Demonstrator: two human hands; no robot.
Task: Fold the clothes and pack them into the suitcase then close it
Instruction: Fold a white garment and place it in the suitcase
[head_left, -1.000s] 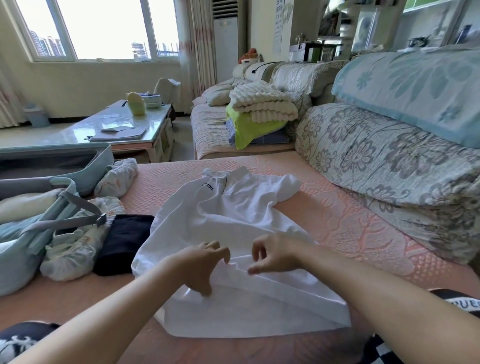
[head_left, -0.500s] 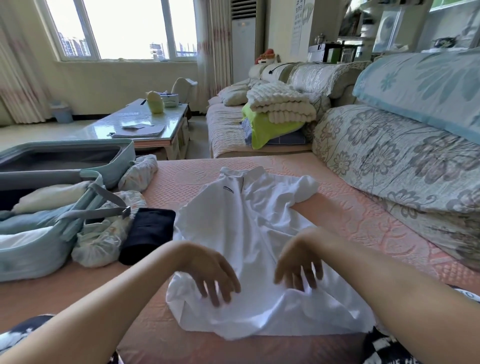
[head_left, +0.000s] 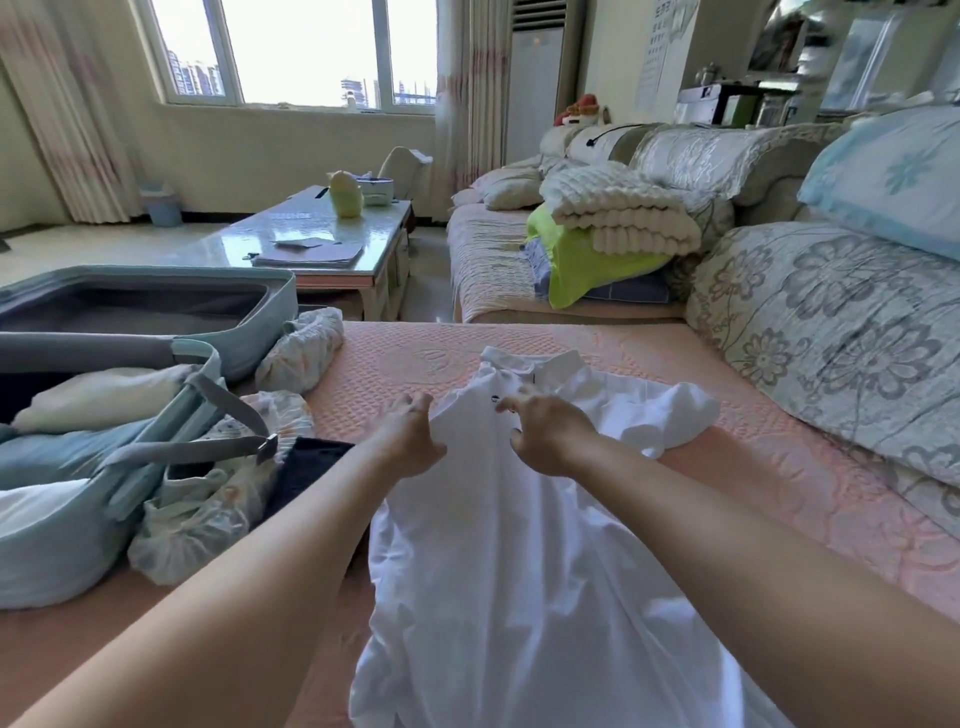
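Both arms stretched forward, palms down. Left hand (head_left: 411, 441) and right hand (head_left: 545, 439) on white shirt (head_left: 519, 571) near collar, fingers half bent; can't tell whether gripping. Shirt spread on sofa (head_left: 753, 493), near open suitcase (head_left: 156, 275).

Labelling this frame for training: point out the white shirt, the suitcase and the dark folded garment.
white shirt (head_left: 519, 571), head view, its spread front.
suitcase (head_left: 52, 561), head view, near outer wall.
dark folded garment (head_left: 309, 467), head view, its top face.

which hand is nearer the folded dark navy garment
Left. The left hand is at the edge of the white polo shirt, just right of the folded dark navy garment; the right hand is farther right, mid-shirt.
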